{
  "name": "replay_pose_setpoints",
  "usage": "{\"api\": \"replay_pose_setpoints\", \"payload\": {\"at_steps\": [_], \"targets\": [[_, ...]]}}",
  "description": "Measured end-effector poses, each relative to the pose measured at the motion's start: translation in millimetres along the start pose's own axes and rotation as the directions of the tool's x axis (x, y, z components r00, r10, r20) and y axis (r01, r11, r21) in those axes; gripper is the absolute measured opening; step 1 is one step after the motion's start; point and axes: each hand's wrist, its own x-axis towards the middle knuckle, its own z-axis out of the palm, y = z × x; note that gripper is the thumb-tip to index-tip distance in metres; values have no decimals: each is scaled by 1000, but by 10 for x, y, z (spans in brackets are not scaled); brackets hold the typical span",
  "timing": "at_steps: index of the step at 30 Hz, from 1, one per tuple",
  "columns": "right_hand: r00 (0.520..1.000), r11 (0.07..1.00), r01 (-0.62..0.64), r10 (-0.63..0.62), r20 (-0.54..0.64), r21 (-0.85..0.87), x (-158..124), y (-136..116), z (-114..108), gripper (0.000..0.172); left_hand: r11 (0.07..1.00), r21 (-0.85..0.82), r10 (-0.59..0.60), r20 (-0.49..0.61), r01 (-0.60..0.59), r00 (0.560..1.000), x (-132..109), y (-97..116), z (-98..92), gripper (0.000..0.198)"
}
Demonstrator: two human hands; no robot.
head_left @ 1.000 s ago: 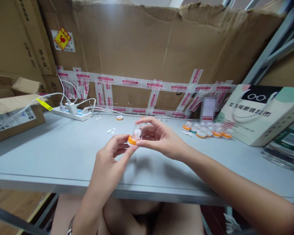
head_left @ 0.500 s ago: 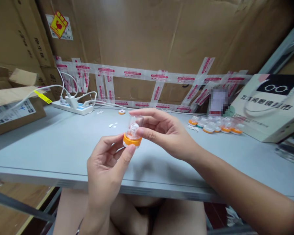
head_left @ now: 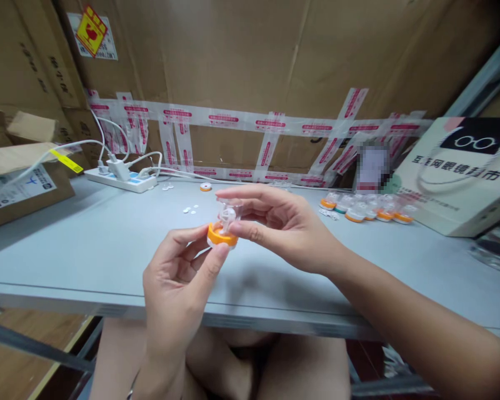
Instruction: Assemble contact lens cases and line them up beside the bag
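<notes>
Above the grey table (head_left: 87,244) both hands share one small part: a clear plastic cup on an orange cap (head_left: 221,229). My left hand (head_left: 179,283) pinches the orange cap between thumb and forefinger. My right hand (head_left: 283,225) grips the clear top from the right, thumb below and fingers curled above it. The part stands roughly upright, in the air over the middle of the table.
A row of several similar capped parts (head_left: 366,210) lies at the back right beside a printed box (head_left: 454,172). At the back left sit a white power strip (head_left: 119,179) with cables, small white discs (head_left: 190,209) and an orange ring (head_left: 205,186). Cardboard boxes form the back wall and left side.
The part turned from tilted to upright between my hands and stays held by both. The camera has dipped and shifted slightly, so the scene sits a little higher in view.
</notes>
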Motion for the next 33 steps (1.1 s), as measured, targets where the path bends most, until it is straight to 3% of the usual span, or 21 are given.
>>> {"api": "replay_pose_setpoints", "payload": {"at_steps": [15,33], "targets": [[993,988,-83,93,-74,128,2,31,23,28,1000,3,-6,8,6,1000,6,-6,4,17],[994,972,-82,96,-52,218,-6,65,50,25,1000,-21,-10,14,11,1000,16,-3,-3,18]]}}
